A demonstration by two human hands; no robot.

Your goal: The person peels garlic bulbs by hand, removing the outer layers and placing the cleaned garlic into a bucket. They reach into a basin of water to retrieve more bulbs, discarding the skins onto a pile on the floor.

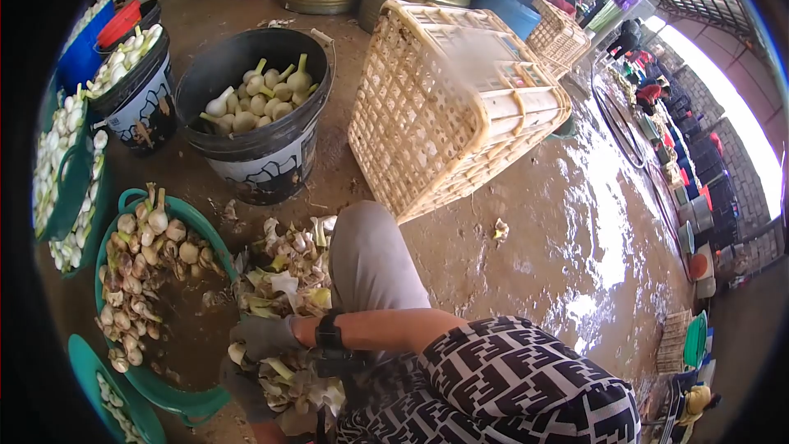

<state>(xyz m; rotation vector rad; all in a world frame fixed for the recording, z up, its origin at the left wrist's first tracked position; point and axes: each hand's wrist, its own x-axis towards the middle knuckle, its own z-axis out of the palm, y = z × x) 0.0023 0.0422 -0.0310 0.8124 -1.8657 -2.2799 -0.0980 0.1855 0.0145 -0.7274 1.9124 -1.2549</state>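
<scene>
Both my hands wear grey gloves and are close together at the lower left, over the teal tub's near edge. My right hand [265,336], with a dark watch on its wrist, curls over a pale garlic bulb [237,353]. Just below, my left hand [245,388] closes on the same bulb from the other side; its fingers are partly hidden in shade. Loose garlic skins [300,382] lie on my lap beside the hands. The teal tub [220,234] holds unpeeled, brownish garlic bulbs [136,279] along its far side.
A black bucket [251,144] of trimmed bulbs stands ahead, with a heap of peelings [288,267] near my knee. An upturned pale plastic crate [419,107] is to its right. Green baskets [62,189] of white garlic stand at left. Wet floor [551,238] stretches right; people work farther off.
</scene>
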